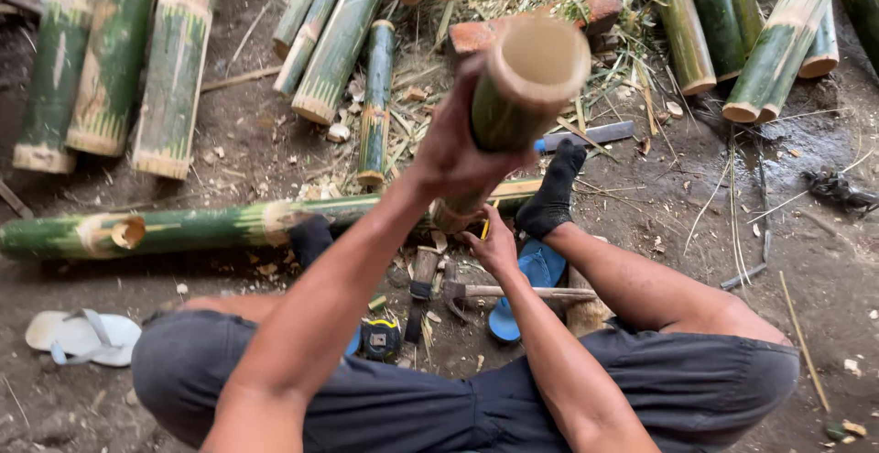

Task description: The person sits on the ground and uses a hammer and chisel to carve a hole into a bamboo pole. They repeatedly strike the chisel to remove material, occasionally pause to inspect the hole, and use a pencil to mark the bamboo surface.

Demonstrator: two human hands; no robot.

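My left hand (450,146) grips a short, thick green bamboo piece (513,96) around its middle. The piece stands tilted, its open cut end toward the camera and its lower end resting on a long green bamboo pole (183,229) that lies across the ground. My right hand (494,247) is at the piece's lower end, fingers curled around a small yellow tool (483,229) whose kind I cannot tell. My feet, in black socks (554,192), press against the long pole.
A hammer (517,293), a black and yellow tape measure (380,338) and a blue sandal (540,265) lie between my legs. A blue-handled blade (595,134) and a brick (586,9) lie beyond. Cut bamboo sections (174,68) are stacked left, top and right (778,50). A white sandal (82,336) lies at left.
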